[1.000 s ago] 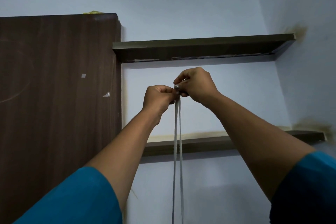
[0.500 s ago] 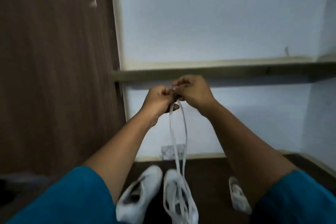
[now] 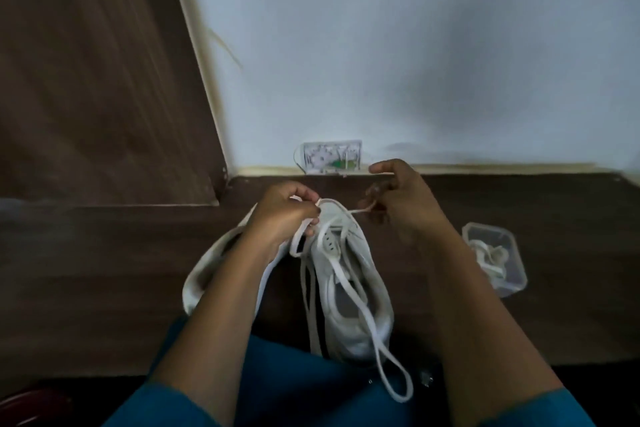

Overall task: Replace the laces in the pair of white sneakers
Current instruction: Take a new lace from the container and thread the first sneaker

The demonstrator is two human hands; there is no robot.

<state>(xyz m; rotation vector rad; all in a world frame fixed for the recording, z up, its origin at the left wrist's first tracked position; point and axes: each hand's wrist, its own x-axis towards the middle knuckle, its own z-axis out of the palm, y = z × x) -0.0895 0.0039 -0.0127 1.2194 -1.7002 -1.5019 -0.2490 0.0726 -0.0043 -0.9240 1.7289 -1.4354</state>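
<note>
While taut between left hand (image 3: 283,216) and right hand (image 3: 401,206), lace (image 3: 361,211) above sneaker (image 3: 379,305).

Pale blue wall (image 3: 415,45) — dark wooden surface (image 3: 104,270), brown cabinet panel (image 3: 86,62) left

Surface (image 3: 104,270): dark brown wood grain, looks like laminate, low sheen.
Panel (image 3: 86,62) on the left: brown wood grain too, streaky, matt.
Wall (image 3: 415,45): painted, pale blue-white, matt, a few smudges.
Sneakers (image 3: 349,315): white, smooth upper, matt. Leather or synthetic, can't tell.
Lace (image 3: 346,284): flat white woven cloth, soft, no shine.
Box (image 3: 516,274): clear hard plastic, slight gloss on the rim.
Small case (image 3: 332,156) at the foot of the wall: clear plastic, too blurred for more.
Sleeve (image 3: 166,406): teal cloth, matt.
</note>
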